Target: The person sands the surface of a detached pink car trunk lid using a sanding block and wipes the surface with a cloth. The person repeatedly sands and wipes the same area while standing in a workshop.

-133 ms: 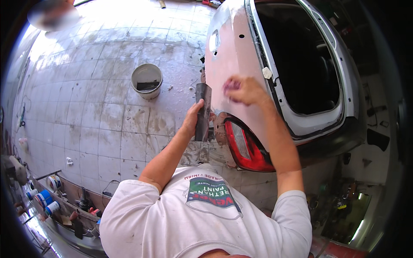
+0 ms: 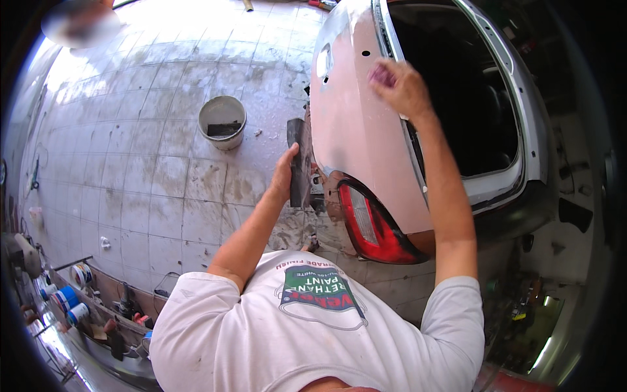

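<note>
A car's rear quarter panel (image 2: 356,124), sanded pale pink-grey, fills the upper middle, with a red tail light (image 2: 369,225) at its lower end and the open boot (image 2: 457,85) to the right. My right hand (image 2: 401,85) presses a small maroon sanding pad (image 2: 382,76) flat against the panel near the boot edge. My left hand (image 2: 285,175) grips a dark flat piece (image 2: 299,163) standing along the panel's left edge, beside the tail light.
A white bucket (image 2: 222,121) with a dark tool inside stands on the stained tiled floor (image 2: 144,163). Cans and tools crowd a shelf (image 2: 78,300) at the lower left. Clutter lies in shadow at the lower right.
My right hand has slid up the panel with the pad. My left hand stays on the dark piece.
</note>
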Demonstrator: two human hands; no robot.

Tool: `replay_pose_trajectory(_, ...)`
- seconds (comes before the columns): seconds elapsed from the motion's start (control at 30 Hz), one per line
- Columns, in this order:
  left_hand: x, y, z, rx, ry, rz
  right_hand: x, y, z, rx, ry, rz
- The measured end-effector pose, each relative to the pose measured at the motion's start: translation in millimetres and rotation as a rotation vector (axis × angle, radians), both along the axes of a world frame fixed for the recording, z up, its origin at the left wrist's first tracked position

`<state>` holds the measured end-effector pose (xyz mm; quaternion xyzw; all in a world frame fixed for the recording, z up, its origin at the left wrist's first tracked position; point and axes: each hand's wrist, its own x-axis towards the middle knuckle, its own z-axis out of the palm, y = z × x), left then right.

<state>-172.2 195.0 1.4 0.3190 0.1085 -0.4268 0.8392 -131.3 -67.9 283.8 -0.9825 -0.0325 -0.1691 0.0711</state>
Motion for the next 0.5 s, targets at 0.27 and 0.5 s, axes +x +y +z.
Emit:
replay_pose_trajectory(0.27, 45, -102, 38, 0.207, -0.332, 0.304, 50, -145, -49, -0.261, 0.141, 0.042)
replay_pose_trajectory(0.5, -14, -139, -1, 0.843, -0.853, 0.265, 51, -128, -68, -0.126, 0.046, -0.018)
